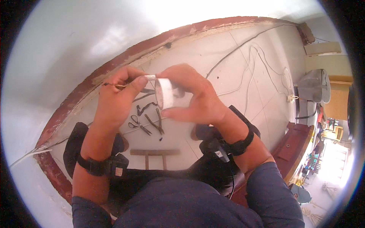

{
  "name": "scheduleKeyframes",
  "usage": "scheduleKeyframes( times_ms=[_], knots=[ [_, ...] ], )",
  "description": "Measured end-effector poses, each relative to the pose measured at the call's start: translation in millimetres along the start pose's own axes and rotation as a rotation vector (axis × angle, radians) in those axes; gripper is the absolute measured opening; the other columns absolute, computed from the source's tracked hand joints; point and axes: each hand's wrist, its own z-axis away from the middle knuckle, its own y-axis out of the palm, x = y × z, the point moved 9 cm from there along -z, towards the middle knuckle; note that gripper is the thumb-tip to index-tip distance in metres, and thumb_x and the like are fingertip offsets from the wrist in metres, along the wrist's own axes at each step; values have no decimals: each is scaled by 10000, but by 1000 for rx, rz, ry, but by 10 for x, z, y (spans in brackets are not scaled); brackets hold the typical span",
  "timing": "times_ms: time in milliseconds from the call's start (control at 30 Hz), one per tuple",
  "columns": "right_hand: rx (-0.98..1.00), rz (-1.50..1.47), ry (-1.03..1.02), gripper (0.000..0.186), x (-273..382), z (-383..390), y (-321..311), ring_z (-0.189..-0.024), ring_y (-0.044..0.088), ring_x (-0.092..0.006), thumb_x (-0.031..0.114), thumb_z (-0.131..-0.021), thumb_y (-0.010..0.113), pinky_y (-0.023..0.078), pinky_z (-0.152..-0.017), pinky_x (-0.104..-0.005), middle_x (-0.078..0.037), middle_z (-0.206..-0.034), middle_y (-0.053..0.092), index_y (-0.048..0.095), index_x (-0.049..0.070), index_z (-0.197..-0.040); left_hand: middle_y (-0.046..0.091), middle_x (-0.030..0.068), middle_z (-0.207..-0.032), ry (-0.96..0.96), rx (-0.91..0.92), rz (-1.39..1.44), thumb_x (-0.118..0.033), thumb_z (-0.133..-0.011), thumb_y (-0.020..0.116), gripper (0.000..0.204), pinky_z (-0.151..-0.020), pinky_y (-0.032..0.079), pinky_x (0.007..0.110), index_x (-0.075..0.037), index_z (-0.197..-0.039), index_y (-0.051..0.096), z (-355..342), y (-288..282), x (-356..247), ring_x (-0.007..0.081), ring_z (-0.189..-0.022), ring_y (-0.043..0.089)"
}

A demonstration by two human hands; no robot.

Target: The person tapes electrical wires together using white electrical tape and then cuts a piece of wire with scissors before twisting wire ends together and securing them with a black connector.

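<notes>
My left hand [116, 95] pinches a thin cable [120, 86] whose end [150, 77] is wrapped in white. My right hand [197, 95] grips a roll of white tape [165, 94] on its side, thumb below and index finger on top beside the wrapped end. On the tiled floor beneath lie black-handled scissors [140, 125], pliers [156, 124] and a crumpled dark strip [146, 106]. Other dark pieces there are partly hidden by my hands.
A cable [249, 36] and loose white wires [251, 66] run over the floor beside a red-edged wall [76, 95]. A wooden frame [154, 152] lies between my legs. At the right stand a grey container [311, 85], a dark red wooden piece [289, 152] and cluttered furniture.
</notes>
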Motion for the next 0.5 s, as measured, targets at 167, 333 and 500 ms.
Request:
scheduleKeyframes(
  times_ms=[167, 333, 500],
  knots=[
    [-3, -429, 360, 541, -242, 68, -49, -1096, 615, -200, 219, -857, 721, 478, -971, -340, -98, -1193, 636, 543, -29, -1304, 609, -29, -818, -3, -21, 55, -116, -930, 649, 104, -721, 415, 223, -19, -956, 677, 8, -7, 20, 57, -780, 518],
    [-60, -584, 427, 488, -419, 51, -69, -1033, 652, -237, 356, -962, 539, 485, -899, -349, -130, -1125, 663, 562, -39, -1249, 607, -34, -823, 31, 26, 8, -94, -924, 651, 85, -717, 415, 224, -23, -962, 676, -32, 53, -42, 55, -781, 519],
    [-123, -639, 538, 515, -509, 43, -38, -866, 685, -261, 415, -1014, 400, 478, -791, -342, -153, -1019, 686, 612, -38, -1136, 608, -32, -824, 48, 57, -3, -48, -903, 652, 72, -710, 420, 233, -13, -962, 671, 8, 94, -134, 62, -784, 523]
  ],
)
